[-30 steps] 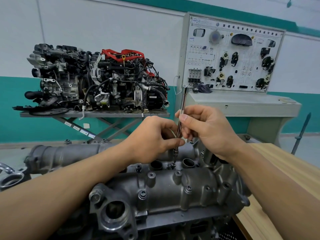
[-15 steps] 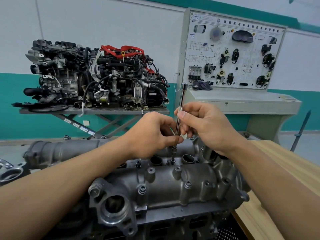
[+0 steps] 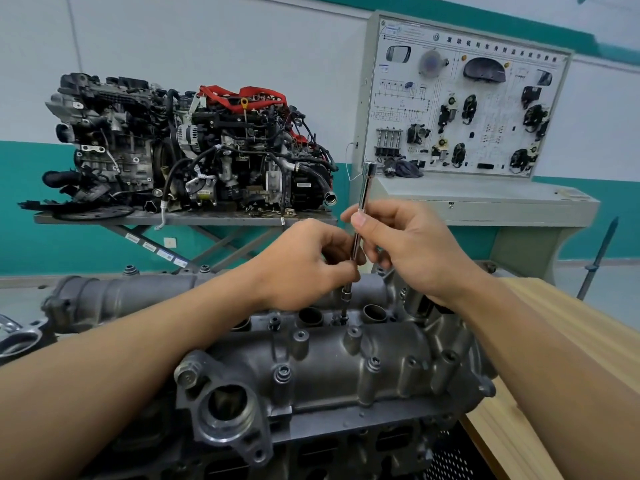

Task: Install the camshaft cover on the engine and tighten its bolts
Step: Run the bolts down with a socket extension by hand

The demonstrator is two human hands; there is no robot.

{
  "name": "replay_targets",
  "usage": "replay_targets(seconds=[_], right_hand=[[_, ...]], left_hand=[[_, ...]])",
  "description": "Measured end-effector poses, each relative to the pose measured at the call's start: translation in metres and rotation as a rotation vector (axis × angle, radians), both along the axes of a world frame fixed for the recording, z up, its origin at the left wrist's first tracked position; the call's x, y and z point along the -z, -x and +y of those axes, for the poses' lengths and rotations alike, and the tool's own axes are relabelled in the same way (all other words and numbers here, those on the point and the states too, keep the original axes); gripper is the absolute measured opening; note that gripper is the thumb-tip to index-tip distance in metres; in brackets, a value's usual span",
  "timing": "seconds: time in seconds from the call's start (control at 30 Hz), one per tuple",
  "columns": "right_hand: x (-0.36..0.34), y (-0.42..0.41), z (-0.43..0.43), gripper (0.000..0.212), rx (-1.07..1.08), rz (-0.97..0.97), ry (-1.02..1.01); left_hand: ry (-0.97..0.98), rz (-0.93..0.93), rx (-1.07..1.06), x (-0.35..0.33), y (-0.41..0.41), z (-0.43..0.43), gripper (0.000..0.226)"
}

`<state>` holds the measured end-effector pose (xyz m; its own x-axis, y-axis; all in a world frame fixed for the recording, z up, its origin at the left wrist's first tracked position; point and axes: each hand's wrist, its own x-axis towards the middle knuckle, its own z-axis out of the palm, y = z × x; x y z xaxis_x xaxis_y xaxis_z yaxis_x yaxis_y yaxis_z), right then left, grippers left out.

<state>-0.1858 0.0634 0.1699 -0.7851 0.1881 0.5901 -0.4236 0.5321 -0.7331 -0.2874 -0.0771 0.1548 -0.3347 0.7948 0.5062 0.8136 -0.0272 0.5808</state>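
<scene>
Far middle: left hand (image 3: pixel 304 268), right hand (image 3: pixel 408 251) and upright driver (image 3: pixel 364 188) crowd the camshaft cover (image 3: pixel 329 372).
Near middle: open passage above the cover between left forearm (image 3: pixel 145 355) and right forearm (image 3: pixel 540 355).
Right: wooden bench (image 3: pixel 588 341) beside the cover, open above.

A grey camshaft cover (image 3: pixel 311 368) fills the foreground. Above its middle, a left hand (image 3: pixel 304 268) and a right hand (image 3: pixel 408 244) both pinch a slim, nearly upright chrome extension bar (image 3: pixel 363 188). The bar's tip sits on a bolt (image 3: pixel 341 318) between two round openings in the cover. Behind the cover stand a complete engine (image 3: pixel 190 150) to the left and a training panel (image 3: pixel 467 109) to the right.
</scene>
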Motion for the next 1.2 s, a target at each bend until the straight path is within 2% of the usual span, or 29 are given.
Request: replay_targets(seconds=[0.07, 0.23, 0.4, 0.5, 0.6, 0.73, 0.83, 0.9, 1.07, 1.2], right_hand=[[0.0001, -0.0005, -0.0008, 0.019, 0.033, 0.008, -0.038], [-0.0002, -0.0002, -0.0019, 0.024, 0.143, 0.070, -0.038], [-0.0007, -0.0012, -0.0015, 0.011, 0.036, 0.019, 0.020], [-0.0003, -0.0025, -0.0021, 0.016, 0.021, 0.021, -0.001], [-0.0012, -0.0012, -0.0030, 0.018, 0.103, 0.038, -0.053], [-0.0018, 0.0012, -0.0011, 0.026, 0.190, 0.081, -0.039], [-0.0014, -0.0003, -0.0006, 0.021, 0.126, 0.038, 0.020], [-0.0017, -0.0010, -0.0005, 0.008, 0.050, 0.011, 0.057], [-0.0022, -0.0016, -0.0025, 0.017, 0.076, 0.035, -0.002], [-0.0019, 0.0005, -0.0035, 0.023, 0.181, 0.104, -0.020]], left_hand=[[-0.017, -0.002, -0.002, 0.0009, 0.0006, -0.0006, 0.005], [-0.077, -0.045, 0.022, -0.0004, 0.0005, -0.0009, 0.027], [-0.005, 0.006, 0.059, -0.0017, 0.0006, -0.0003, 0.008], [0.007, 0.013, 0.067, -0.0012, -0.0009, -0.0007, 0.017], [-0.009, 0.023, 0.052, -0.0003, -0.0015, 0.0004, 0.011], [-0.083, -0.012, -0.018, -0.0017, 0.0012, 0.0019, 0.018], [-0.037, 0.014, 0.015, -0.0028, 0.0000, 0.0018, 0.003], [-0.008, 0.014, 0.048, -0.0031, -0.0011, 0.0016, 0.012], [-0.018, 0.020, 0.038, -0.0022, -0.0013, 0.0024, 0.008], [-0.101, -0.015, -0.040, -0.0034, -0.0004, 0.0022, 0.023]])
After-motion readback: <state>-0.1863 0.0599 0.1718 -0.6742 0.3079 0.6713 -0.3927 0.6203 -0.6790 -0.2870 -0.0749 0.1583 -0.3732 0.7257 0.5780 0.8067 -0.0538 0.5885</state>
